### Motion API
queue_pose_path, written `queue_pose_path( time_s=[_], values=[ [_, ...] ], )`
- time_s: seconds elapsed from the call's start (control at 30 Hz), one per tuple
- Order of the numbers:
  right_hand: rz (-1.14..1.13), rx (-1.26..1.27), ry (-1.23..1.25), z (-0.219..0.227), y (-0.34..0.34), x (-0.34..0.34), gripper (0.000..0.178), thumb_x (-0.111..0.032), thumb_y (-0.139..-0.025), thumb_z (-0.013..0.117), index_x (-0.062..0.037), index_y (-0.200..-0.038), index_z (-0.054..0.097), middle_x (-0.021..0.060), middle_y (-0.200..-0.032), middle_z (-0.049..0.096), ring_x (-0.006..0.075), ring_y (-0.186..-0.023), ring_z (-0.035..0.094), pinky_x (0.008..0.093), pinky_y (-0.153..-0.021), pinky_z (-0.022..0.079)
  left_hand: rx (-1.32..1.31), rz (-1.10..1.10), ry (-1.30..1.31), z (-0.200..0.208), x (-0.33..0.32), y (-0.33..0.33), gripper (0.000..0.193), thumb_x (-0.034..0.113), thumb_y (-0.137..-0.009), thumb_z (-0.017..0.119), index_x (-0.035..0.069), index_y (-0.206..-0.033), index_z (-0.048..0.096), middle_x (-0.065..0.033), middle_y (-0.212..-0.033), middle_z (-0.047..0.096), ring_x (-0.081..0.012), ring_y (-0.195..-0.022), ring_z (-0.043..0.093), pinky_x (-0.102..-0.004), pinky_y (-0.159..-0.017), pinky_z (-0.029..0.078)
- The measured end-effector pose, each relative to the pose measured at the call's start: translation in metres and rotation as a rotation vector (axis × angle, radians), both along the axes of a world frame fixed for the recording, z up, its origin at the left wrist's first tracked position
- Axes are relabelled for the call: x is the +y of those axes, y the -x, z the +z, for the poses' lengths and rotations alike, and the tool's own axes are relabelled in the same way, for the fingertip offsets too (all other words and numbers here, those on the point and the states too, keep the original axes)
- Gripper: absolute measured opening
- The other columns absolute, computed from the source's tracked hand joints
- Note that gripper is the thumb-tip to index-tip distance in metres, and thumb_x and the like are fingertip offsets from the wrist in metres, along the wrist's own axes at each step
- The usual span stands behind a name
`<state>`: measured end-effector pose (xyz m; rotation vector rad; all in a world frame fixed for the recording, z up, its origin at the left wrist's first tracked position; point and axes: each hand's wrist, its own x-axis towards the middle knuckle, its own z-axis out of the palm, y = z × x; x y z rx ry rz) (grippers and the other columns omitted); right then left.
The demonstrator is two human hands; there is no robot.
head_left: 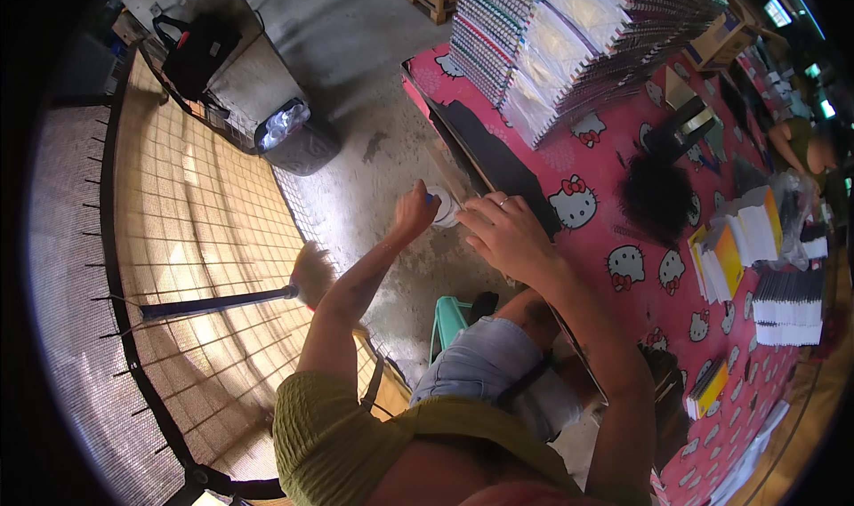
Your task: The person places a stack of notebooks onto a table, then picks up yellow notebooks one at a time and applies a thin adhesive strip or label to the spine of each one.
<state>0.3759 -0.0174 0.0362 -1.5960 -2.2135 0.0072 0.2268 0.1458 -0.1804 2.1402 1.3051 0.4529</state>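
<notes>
Olive top (331,421); white roll (447,209) right of gripping left hand (414,212).

Left fingers (420,196) curled — right fingers (486,210) loosely bent

One wide fisheye camera, worn on the person's head, looks down and ahead from above the olive-green shirt (334,421), fairly near the left hand (415,212) and right hand (513,239). It takes in the pink cat-print counter (592,261) right, tan-backed wire mesh (209,230) left, and grey concrete floor (356,61) far.
</notes>
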Motion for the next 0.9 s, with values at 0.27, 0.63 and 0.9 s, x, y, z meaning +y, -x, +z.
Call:
queue_pose_path(
  time_s=[0.27, 0.63, 0.9],
  values=[
    [0.036, 0.172, 0.063, 0.001, -0.02, 0.01, 0.03, -0.016, -0.086, 0.069, -0.0118, -0.116, 0.066, 0.0034, -0.114, 0.063, 0.0231, -0.104, 0.059, 0.0381, -0.085, 0.044, -0.291, -0.06, -0.121, -0.144, 0.054, -0.113, 0.04, 0.022, -0.083, 0.067, 0.0, -0.115, 0.058, -0.0268, -0.097, 0.069, -0.048, -0.086, 0.067, -0.0533, -0.071, 0.054],
    [0.023, 0.087, 0.322, -0.001, -0.02, 0.017, 0.047, -0.024, -0.08, 0.075, -0.0173, -0.125, 0.066, -0.0031, -0.124, 0.062, 0.0165, -0.103, 0.061, 0.035, -0.077, 0.043, 0.004, -0.167, 0.461, -0.252, 0.067, -0.144, 0.041, 0.023, -0.084, 0.067, 0.002, -0.118, 0.059, -0.0255, -0.101, 0.069, -0.0469, -0.091, 0.066, -0.0526, -0.075, 0.054],
    [0.017, 0.063, 0.393, -0.002, -0.018, 0.018, 0.047, -0.018, -0.086, 0.059, -0.0144, -0.132, 0.062, -0.0003, -0.128, 0.06, 0.0144, -0.107, 0.059, 0.032, -0.079, 0.042, 0.074, -0.223, 0.579, -0.279, 0.069, -0.141, 0.041, 0.023, -0.085, 0.066, 0.003, -0.12, 0.059, -0.0245, -0.105, 0.068, -0.0461, -0.095, 0.066, -0.0521, -0.077, 0.054]
  ],
)
